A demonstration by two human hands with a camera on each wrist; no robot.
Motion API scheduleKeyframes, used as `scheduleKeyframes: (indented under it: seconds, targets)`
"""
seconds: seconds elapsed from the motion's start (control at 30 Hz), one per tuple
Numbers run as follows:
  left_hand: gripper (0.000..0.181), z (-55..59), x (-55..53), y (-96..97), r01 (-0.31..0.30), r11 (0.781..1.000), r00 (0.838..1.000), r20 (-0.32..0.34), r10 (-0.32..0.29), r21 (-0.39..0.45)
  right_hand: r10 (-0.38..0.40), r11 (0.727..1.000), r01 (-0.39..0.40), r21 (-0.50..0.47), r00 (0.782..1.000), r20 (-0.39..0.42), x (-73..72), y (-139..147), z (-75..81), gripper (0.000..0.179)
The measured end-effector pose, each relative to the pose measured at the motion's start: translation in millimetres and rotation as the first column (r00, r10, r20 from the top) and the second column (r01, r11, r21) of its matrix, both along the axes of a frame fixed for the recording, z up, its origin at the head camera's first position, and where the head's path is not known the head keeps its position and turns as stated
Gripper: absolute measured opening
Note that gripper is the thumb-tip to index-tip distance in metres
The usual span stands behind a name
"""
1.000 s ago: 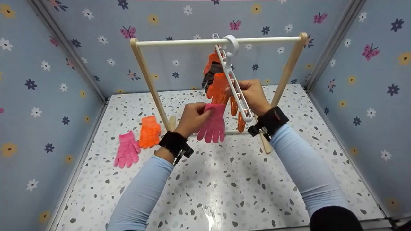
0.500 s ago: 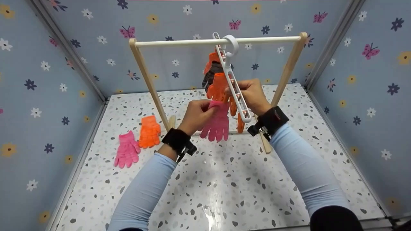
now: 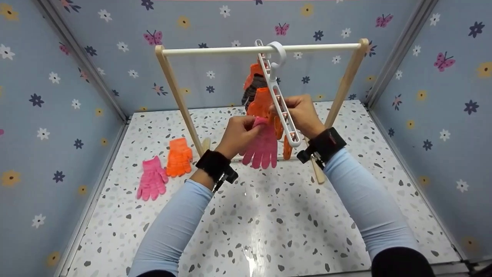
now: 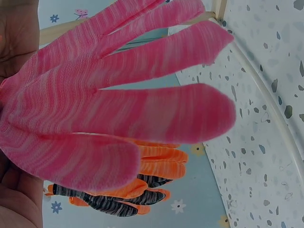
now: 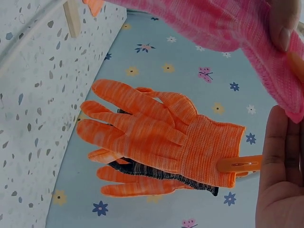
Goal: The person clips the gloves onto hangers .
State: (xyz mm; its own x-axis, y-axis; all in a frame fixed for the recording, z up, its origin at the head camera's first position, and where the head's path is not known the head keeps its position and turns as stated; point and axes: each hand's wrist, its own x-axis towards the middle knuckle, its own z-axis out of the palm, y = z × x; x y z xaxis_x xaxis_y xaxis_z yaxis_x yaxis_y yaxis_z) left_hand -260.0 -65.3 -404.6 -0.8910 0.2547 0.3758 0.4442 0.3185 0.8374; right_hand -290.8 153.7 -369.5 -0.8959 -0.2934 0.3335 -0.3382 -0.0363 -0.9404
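Note:
My left hand (image 3: 239,134) pinches a pink knit glove (image 3: 263,148) by its cuff, and the glove's fingers hang down. My right hand (image 3: 303,115) reaches in at the white hanger (image 3: 282,111) and pinches an orange clip (image 5: 297,65) beside that cuff. Whether the clip has hold of the cuff I cannot tell. Behind, an orange glove (image 5: 152,128) hangs from another orange clip (image 5: 240,163). Past it hang a black-and-grey glove (image 4: 114,204) and more orange ones.
The hanger hooks over the white rod of a wooden rack (image 3: 215,50). Loose orange clips (image 3: 287,149) dangle at its near end. Another pink glove (image 3: 152,178) and an orange glove (image 3: 179,157) lie on the speckled floor at left. Patterned walls (image 3: 46,127) enclose three sides.
My left hand has moved the pink glove right and slightly up, bringing its cuff to the clip in my right hand. My right hand stays nearly still.

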Motion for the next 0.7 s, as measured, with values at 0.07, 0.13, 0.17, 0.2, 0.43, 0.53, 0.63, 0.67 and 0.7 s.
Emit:
scheduleKeyframes:
  seconds: [0.07, 0.13, 0.17, 0.2, 0.43, 0.53, 0.63, 0.67, 0.7]
  targets:
    - [0.015, 0.5, 0.2, 0.3, 0.000, 1.000, 1.000, -0.003, 0.000, 0.000, -0.001, 1.000, 0.001, 0.007, 1.000, -0.001, 0.4, -0.1, -0.1, 0.010]
    - [0.016, 0.5, 0.0, 0.5, -0.003, 1.000, 1.000, -0.001, 0.003, 0.000, -0.001, 1.000, 0.001, 0.005, 1.000, 0.008, 0.0, -0.3, -0.4, 0.011]
    - [0.016, 0.5, -0.1, 0.6, -0.005, 1.000, 1.000, -0.001, 0.005, -0.001, 0.000, 1.000, 0.000, 0.005, 1.000, 0.014, -0.2, -0.5, -0.4, 0.011]
    - [0.016, 0.5, -0.2, 0.9, -0.006, 1.000, 1.000, -0.001, 0.006, -0.001, 0.001, 1.000, -0.001, 0.004, 1.000, 0.020, -0.3, -0.7, -0.2, 0.011]
    - [0.016, -2.0, 0.4, 2.1, 0.018, 1.000, 1.000, -0.011, -0.018, 0.014, 0.016, 1.000, -0.016, -0.001, 0.999, 0.051, -1.6, 0.4, -0.8, 0.011]
    - [0.017, -5.1, 0.8, 1.6, 0.040, 0.999, 0.999, 0.011, -0.040, 0.012, 0.023, 1.000, -0.023, -0.005, 0.998, 0.056, -1.8, 1.4, -1.8, 0.013]
    - [0.017, -8.3, 1.6, 0.9, 0.055, 0.999, 0.997, 0.047, -0.055, 0.002, 0.022, 1.000, -0.022, -0.005, 0.998, 0.056, -1.7, 2.2, -2.8, 0.013]
    - [0.018, -8.9, 2.1, 0.8, 0.061, 0.998, 0.996, 0.059, -0.061, -0.002, 0.023, 1.000, -0.023, -0.005, 0.998, 0.054, -1.4, 2.3, -3.1, 0.012]
    - [0.018, -9.3, 2.5, 0.8, 0.067, 0.998, 0.996, 0.068, -0.066, -0.008, 0.023, 1.000, -0.023, -0.004, 0.999, 0.049, -1.0, 2.4, -3.2, 0.011]
